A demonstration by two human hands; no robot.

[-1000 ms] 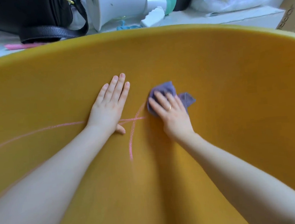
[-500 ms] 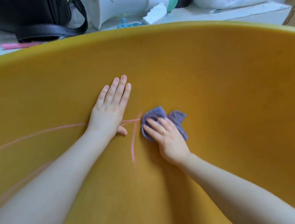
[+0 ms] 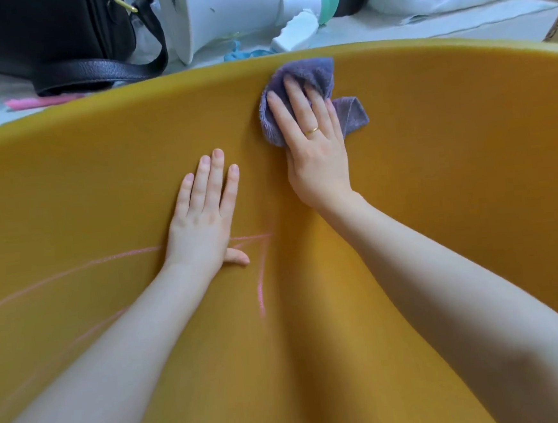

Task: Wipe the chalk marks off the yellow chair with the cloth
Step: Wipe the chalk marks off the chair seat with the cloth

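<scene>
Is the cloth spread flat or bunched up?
Bunched: the purple cloth is crumpled under the right hand, a fold sticking out beside it.

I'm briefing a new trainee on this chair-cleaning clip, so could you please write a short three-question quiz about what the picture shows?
1. True or false: the left hand lies flat on the yellow chair and holds nothing.
2. Where is the purple cloth? A) on the floor; B) under the right hand, near the chair's upper rim; C) draped over the black bag.
3. What colour are the chalk marks that remain beside the left hand?

Key: 1 true; 2 B; 3 pink.
</scene>
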